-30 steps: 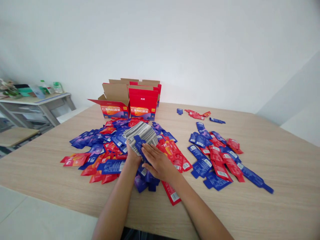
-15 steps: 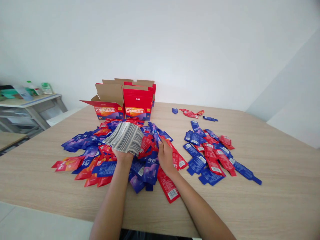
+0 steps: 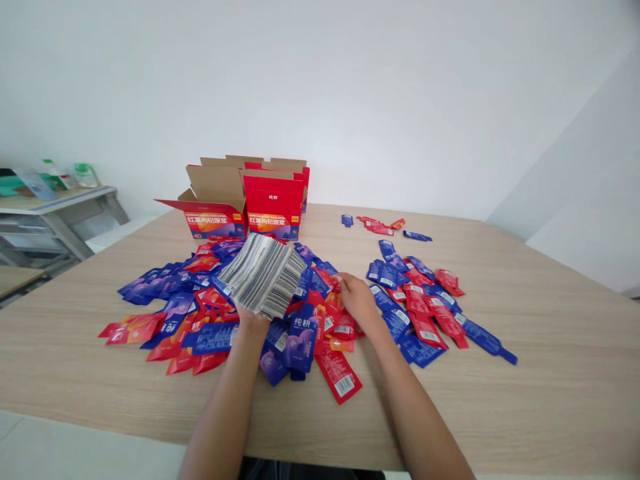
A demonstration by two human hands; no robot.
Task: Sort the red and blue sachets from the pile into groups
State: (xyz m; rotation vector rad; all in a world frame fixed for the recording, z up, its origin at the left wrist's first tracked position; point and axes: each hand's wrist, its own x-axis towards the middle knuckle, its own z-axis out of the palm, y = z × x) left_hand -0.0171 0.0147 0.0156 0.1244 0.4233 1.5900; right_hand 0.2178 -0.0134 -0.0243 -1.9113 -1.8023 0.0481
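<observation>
My left hand point(image 3: 253, 320) is closed around a grey, black and white striped cloth point(image 3: 265, 273), which covers most of the fingers. The cloth sits above a spread pile of red and blue pouches. My right hand point(image 3: 357, 299) is at the pile's right side, its fingers curled together against the red pouches point(image 3: 345, 325); what they grip is hidden. A blue pouch point(image 3: 301, 340) with purple fruit print lies face up between my forearms. Nearer me is a red pouch point(image 3: 339, 375) with a barcode.
Open red cartons point(image 3: 273, 207) stand behind the pile, flaps raised. A second group of pouches point(image 3: 425, 307) lies to the right, and a few small ones point(image 3: 377, 227) lie farther back on the wooden table point(image 3: 550, 373). A side table point(image 3: 65, 200) holds bottles at far left.
My right hand has moved right, away from the cloth, and the blue pouch it held is no longer in it. Red pouches beside it have shifted. The cloth has swung slightly right and spread wider.
</observation>
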